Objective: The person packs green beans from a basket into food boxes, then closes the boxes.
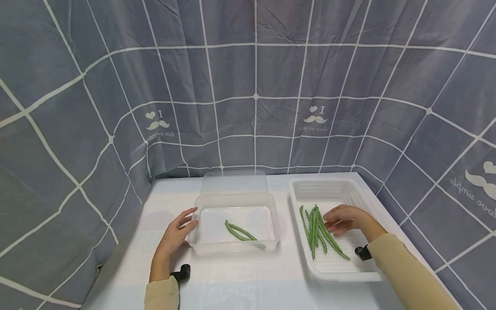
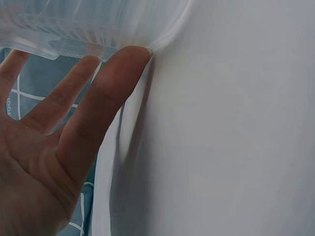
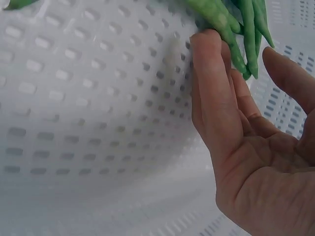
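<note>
My left hand (image 1: pixel 172 237) touches the left side of a clear plastic container (image 1: pixel 234 247), its fingers fairly straight. Its thumb (image 2: pixel 106 101) meets the container's edge in the left wrist view. A couple of green beans (image 1: pixel 241 233) lie inside that container, toward the front right. On the right stands a white perforated basket (image 1: pixel 336 276) holding a loose bunch of several green beans (image 1: pixel 314 228). My right hand (image 1: pixel 350 219) is inside this basket, just right of the bunch. In the right wrist view its fingers (image 3: pixel 214 88) are extended beside the bean tips, with nothing gripped.
A clear plastic lid-like piece (image 1: pixel 234 182) lies behind the container. The white table (image 1: pixel 236 286) bears everything, and a grey curtain with white grid lines (image 1: pixel 236 120) hangs around its back and sides. A black wrist mount (image 1: pixel 182 273) shows at the left wrist.
</note>
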A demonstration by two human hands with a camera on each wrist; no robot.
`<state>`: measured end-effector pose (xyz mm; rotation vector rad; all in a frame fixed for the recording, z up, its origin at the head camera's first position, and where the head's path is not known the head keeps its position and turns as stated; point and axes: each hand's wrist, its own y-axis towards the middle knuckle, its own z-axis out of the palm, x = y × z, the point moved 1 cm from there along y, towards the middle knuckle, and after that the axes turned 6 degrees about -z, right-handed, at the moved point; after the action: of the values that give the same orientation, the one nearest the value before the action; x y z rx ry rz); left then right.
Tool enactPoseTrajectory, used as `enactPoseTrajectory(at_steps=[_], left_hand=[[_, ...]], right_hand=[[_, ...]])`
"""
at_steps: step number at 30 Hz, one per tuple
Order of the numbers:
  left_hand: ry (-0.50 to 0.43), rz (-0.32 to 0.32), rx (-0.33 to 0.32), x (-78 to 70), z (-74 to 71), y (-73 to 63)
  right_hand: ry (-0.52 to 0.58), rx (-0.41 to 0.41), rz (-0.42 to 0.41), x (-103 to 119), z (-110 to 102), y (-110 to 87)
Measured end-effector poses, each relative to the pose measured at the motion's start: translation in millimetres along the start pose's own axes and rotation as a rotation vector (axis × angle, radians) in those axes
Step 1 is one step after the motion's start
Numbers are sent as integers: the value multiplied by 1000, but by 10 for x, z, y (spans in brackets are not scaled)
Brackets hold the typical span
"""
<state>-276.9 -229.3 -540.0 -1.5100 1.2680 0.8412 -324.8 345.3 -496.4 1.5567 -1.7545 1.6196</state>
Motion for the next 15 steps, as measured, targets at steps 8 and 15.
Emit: enactPoseTrajectory(at_steps=[8,15], left_hand=[[-12,-2,5,-1,-9,8],[-20,-7,9,-1,-16,7]], right_hand=[[-10,-25,10,79,175,72],[-18,-24,-7,117,256,105]])
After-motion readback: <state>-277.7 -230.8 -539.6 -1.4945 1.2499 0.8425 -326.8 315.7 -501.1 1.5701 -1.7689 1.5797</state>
